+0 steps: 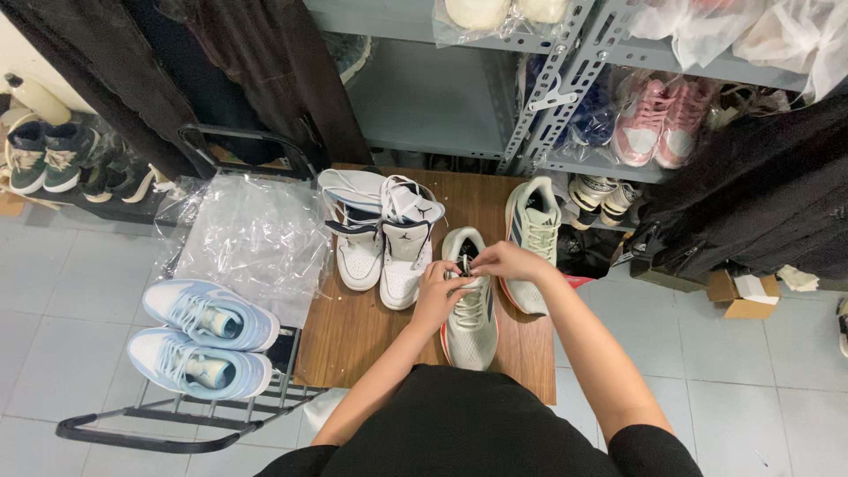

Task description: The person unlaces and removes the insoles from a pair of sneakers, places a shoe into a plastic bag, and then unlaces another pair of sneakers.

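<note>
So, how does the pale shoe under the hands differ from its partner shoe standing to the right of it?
The left hand and right hand both touch the near shoe at its laces; the far shoe is untouched. The near shoe lies closer to the person, while the far shoe sits further back by the shelf. Both rest on the wooden table, look like one pale grey-green pair, and point away from the person.

A wooden table (353,331) bears two pale green running shoes (471,309) and white high-top sneakers (382,252).
</note>
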